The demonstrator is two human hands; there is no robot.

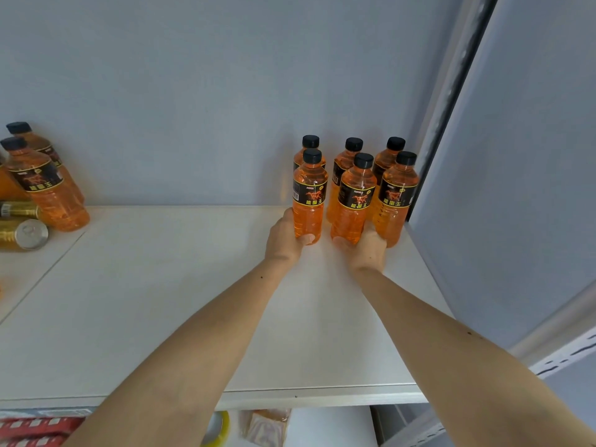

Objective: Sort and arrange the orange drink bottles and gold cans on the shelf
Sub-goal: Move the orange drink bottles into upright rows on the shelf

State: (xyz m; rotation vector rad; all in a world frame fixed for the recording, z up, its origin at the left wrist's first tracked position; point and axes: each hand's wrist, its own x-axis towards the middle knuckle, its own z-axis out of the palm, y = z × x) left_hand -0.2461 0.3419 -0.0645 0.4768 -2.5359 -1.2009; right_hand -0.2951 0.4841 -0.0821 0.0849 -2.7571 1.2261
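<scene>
On shelf (161, 301), back right | left hand (285, 241) grips front-left bottle (309, 196) | right hand (366, 250) grips middle bottle (354, 201)

The place looked like a shop or its stock room. A white metal shelf (193, 285) stood against a plain grey back panel (193, 91), with a slotted upright (567, 356) at the lower right of the frame. Many identical orange drink bottles (354, 195) stood in rows, gold cans (22, 233) lay at the left, and red packaged goods (35, 429) filled the shelf below.
</scene>
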